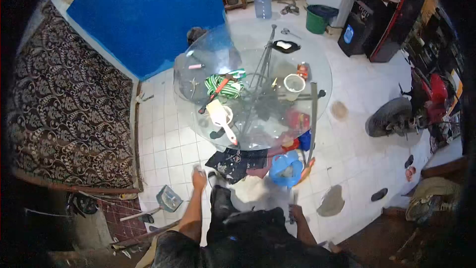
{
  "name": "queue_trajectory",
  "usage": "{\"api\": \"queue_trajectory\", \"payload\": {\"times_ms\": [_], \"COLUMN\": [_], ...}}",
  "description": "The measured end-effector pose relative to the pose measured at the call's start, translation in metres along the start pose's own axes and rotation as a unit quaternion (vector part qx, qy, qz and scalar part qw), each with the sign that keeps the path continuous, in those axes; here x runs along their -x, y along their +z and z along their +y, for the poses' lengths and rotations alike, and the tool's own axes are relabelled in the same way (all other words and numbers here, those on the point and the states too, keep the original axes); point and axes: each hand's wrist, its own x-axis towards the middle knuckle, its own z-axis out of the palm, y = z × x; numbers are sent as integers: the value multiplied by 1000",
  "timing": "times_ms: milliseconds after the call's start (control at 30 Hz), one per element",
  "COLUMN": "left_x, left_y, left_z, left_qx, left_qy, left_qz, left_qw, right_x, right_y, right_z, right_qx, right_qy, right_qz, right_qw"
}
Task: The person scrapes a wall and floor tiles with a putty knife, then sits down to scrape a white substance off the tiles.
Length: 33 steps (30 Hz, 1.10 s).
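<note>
Dustpan [169,198]: resting on the tiled floor [163,141], near the left hand [200,178].
Left hand: partly curled; cannot tell whether gripping anything.
Brush [217,113]: lying on the glass desk [317,62], across a white tub [229,114].
Dark cloth [238,164]: spread beside the desk's near edge.
Blue bucket [276,169]: just right of the cloth.
Tool [294,198]: upright, below the bucket, in the right hand [296,213].
Right hand: closed around the tool.
</note>
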Motion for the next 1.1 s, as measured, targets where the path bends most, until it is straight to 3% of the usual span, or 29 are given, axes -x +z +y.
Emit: {"api": "queue_trajectory", "payload": {"times_ms": [67, 100, 167, 200, 233, 300, 367, 400, 433, 467, 500, 567, 600, 800, 867, 1000, 1033, 1067, 1100], "left_x": [-98, -157, -261, -314, -365, -450, -516, -546, -571, -592, -609, -629, -629, -620, -634, -635, -627, -618, -608], "left_y": [-30, -28, -53, -51, -46, -27, -3, 9, 22, 35, 47, 63, 67, 72, 96, 98, 85, 71, 61], "left_z": [5, -11, 31, 40, 47, 61, 57, 65, 70, 71, 73, 94, 103, 129, 93, 88, 90, 91, 93], "left_qx": [0, -15, 6, 3, 2, 5, -47, -63, -78, -93, -108, -126, -126, -221, -214, -33, -1, 28, 53], "left_qy": [9, 59, 75, 123, 173, 159, 259, 308, 320, 333, 346, 355, 360, 322, 427, 448, 452, 453, 425], "left_qz": [19, 38, 16, 22, 25, -32, -48, -44, -37, -32, -27, -66, -74, -134, -35, -104, -137, -170, -202], "left_qw": [1000, 997, 997, 992, 985, 987, 964, 948, 944, 938, 932, 924, 922, 911, 878, 887, 881, 875, 881], "right_x": [-42, -54, -81, -60, -38, -31, -2, 19, 24, 37, 52, 68, 76, 74, 69, 48, 8, 29, 25], "right_y": [44, 61, 94, 119, 144, 220, 267, 303, 336, 374, 413, 480, 510, 625, 640, 638, 648, 665, 636], "right_z": [36, 44, 60, 10, -37, 3, -151, -157, -156, -149, -145, -152, -155, -176, -171, -126, -82, -57, -83], "right_qx": [184, 246, 367, 51, -299, -67, -240, -89, -266, -284, -303, -22, 128, 75, 85, 174, -168, -431, -304], "right_qy": [-190, -231, -303, -24, 227, 167, 391, 321, 361, 336, 312, 155, 69, 266, 292, 283, 503, 131, 308], "right_qz": [-9, 17, 88, 28, 160, 365, 392, 316, 366, 367, 368, 309, 287, 254, 248, 206, 360, 482, 455], "right_qw": [964, 941, 875, 998, 913, 913, 798, 888, 815, 819, 822, 938, 947, 927, 920, 920, 767, 752, 778]}}
